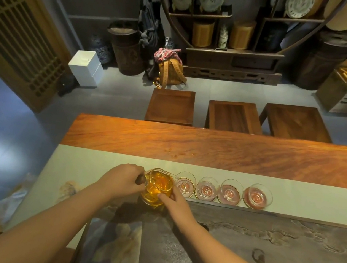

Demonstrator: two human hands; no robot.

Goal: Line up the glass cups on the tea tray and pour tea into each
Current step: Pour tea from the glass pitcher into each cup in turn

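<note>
left hand (125, 179) grips dark handle of glass tea pitcher (157, 186) | right hand (176, 202) fingertips press its side | four glass cups (223, 190) rowed along table runner's near edge | risk: overtilt slops tea past first cup

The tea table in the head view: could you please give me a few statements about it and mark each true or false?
1. Four glass cups stand in a row on the pale runner. True: first cup, second, third, fourth.
2. The left hand holds the pitcher by its handle. True.
3. The pitcher is empty. False: it holds amber tea.
4. The right hand rests flat on the table, away from the pitcher. False: its fingers touch the pitcher's side.
5. The pitcher is at the right end of the row. False: it is at the left end, beside the first cup.
</note>
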